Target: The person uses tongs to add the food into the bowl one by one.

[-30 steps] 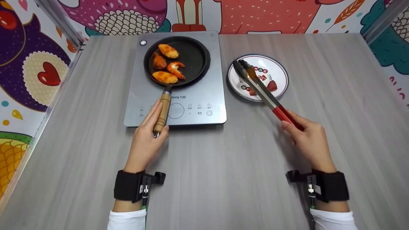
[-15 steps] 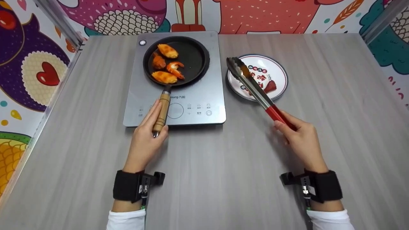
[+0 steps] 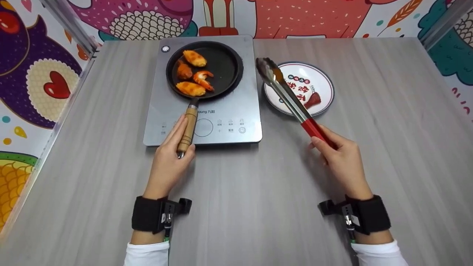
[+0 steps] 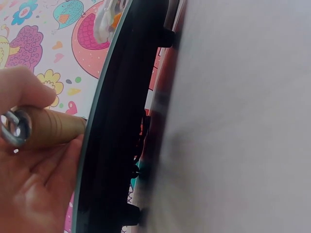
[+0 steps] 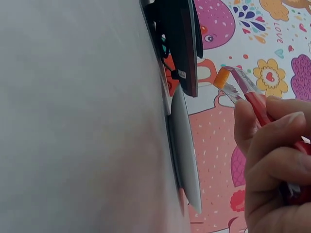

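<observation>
Nearest, the left hand (image 3: 170, 162) holds the tan cylindrical wooden handle (image 3: 188, 127) between thumb and fingers. The right hand (image 3: 343, 159) grips the red-handled silver metal tongs (image 3: 300, 112); their tips pinch an orange morsel (image 5: 221, 77), too small to identify surely. The tips hang between the round white printed plate (image 3: 326, 79) and the flat silver induction cooker (image 3: 240, 107). On the plate lies a dark red chunk (image 3: 314, 99). On the cooker, the round black frying pan (image 3: 225, 66) holds a curled orange shrimp (image 3: 203, 79) and three golden-to-reddish pieces (image 3: 194, 58).
</observation>
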`<control>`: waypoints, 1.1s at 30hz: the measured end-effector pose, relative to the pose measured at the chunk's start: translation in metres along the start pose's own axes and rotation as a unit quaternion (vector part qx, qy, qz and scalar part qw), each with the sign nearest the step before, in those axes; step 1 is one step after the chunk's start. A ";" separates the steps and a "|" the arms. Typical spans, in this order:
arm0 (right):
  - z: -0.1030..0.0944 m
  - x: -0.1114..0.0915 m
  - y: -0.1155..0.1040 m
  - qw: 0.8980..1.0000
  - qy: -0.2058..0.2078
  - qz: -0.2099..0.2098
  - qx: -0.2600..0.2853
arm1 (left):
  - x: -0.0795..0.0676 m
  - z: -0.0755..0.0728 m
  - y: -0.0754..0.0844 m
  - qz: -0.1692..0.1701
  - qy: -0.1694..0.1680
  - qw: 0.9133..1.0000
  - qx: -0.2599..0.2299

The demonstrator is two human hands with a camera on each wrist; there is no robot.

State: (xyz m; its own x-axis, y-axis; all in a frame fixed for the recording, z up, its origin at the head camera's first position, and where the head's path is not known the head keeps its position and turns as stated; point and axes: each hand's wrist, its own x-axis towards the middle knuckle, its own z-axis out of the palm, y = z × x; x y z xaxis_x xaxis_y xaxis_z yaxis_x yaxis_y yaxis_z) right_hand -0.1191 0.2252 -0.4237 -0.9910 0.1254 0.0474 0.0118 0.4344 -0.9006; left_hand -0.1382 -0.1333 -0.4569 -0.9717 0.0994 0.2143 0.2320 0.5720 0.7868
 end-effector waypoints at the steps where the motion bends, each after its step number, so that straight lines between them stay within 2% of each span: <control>1: 0.002 0.001 -0.001 1.000 -0.001 -0.002 0.002 | 0.000 0.000 0.000 -0.001 -0.001 1.000 0.002; 11: 0.012 0.018 0.008 1.000 -0.013 -0.025 0.007 | 0.002 0.003 0.001 -0.004 -0.006 1.000 0.009; 20: 0.027 0.023 -0.041 0.998 -0.034 -0.054 0.011 | 0.001 -0.001 -0.002 -0.005 -0.007 1.000 0.011; 27: 0.041 0.033 -0.052 0.997 -0.029 -0.061 0.048 | 0.001 -0.003 -0.002 -0.008 -0.013 1.000 0.016; 33: 0.053 0.046 -0.046 0.996 -0.023 -0.061 0.064 | 0.002 -0.003 -0.004 0.003 -0.009 1.000 0.021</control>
State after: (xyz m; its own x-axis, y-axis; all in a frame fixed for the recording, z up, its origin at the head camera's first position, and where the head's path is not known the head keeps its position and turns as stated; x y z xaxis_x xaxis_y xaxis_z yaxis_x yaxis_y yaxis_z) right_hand -0.1719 0.1634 -0.4035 -0.9893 0.0359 0.1415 -0.1223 0.3261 -0.9374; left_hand -0.1405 -0.1378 -0.4575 -0.9711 0.1171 0.2082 0.2359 0.6056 0.7600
